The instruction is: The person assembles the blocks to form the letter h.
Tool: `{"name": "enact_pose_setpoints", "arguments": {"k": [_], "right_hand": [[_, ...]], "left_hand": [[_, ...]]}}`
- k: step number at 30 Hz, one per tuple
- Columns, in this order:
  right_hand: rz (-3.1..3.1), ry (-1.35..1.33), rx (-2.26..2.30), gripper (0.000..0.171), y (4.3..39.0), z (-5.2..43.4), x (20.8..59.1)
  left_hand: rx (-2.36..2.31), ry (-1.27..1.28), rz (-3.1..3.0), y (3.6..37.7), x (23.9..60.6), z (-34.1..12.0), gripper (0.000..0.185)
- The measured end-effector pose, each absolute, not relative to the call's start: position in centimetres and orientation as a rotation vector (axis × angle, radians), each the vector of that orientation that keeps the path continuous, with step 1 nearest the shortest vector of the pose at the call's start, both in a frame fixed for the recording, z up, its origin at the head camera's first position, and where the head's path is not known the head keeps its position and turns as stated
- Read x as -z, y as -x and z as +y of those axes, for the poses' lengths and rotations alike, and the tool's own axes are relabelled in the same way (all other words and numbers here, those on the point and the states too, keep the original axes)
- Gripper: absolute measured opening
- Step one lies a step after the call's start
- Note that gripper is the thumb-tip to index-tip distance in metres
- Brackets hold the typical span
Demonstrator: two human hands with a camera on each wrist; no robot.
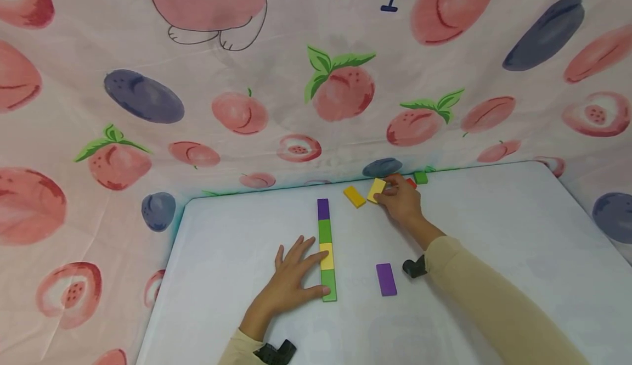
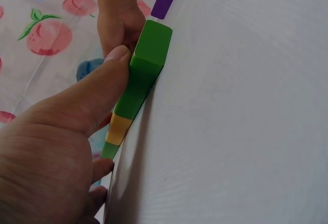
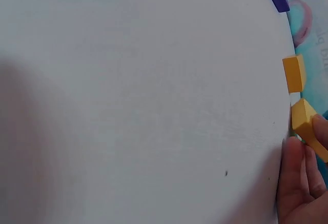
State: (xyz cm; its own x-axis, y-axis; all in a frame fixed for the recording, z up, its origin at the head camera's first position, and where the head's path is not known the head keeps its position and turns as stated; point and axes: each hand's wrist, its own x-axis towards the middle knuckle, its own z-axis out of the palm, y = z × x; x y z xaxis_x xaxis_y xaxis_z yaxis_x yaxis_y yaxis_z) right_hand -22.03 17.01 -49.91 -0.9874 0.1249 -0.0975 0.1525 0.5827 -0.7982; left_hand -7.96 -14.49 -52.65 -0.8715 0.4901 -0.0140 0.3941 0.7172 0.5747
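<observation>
Nearest to the camera, the left hand (image 1: 288, 282) was laid flat on the white surface (image 1: 494, 233), its fingers straight and spread, with the fingertips and the thumb pressed against the left side of the row of blocks (image 1: 326, 250). This row was made of four blocks set end to end: green at the near end, then yellow, green, and purple at the far end. A loose purple block (image 1: 386, 279) was seen just to the right of the row's near end, apart from both hands. Farther away, near the back edge of the surface, the right hand (image 1: 401, 199) was closed on a yellow block (image 1: 376, 190), which was pinched between the thumb and the fingers and seemed to be tilted, with one edge lifted. A second yellow block (image 1: 354, 196) was lying just beside it on the left, not touched. Behind the right hand, a red block (image 1: 411, 183) and a small green block (image 1: 421, 177) were partly seen. To do this step well, it is judged that the row should be kept steady with the flat left hand, and the pinched block should be lifted cleanly, so that the neighbouring yellow block is not pushed. A fruit-printed cloth (image 1: 247, 79) was hung behind the surface.
</observation>
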Motion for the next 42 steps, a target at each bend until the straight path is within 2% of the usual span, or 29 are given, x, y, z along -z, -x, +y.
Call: {"name": "enact_pose_setpoints", "arguments": {"k": [8, 42], "right_hand": [[2.555, -0.267, 1.642, 0.053, 21.0, 17.9, 49.3], [2.342, -0.085, 1.507, 0.053, 15.4, 19.3, 48.9]], "left_hand": [[-0.852, -0.707, 2.742, 8.0, 52.5, -14.6, 0.075], [-0.846, -0.696, 2.746, 8.0, 52.6, -14.5, 0.075]]}}
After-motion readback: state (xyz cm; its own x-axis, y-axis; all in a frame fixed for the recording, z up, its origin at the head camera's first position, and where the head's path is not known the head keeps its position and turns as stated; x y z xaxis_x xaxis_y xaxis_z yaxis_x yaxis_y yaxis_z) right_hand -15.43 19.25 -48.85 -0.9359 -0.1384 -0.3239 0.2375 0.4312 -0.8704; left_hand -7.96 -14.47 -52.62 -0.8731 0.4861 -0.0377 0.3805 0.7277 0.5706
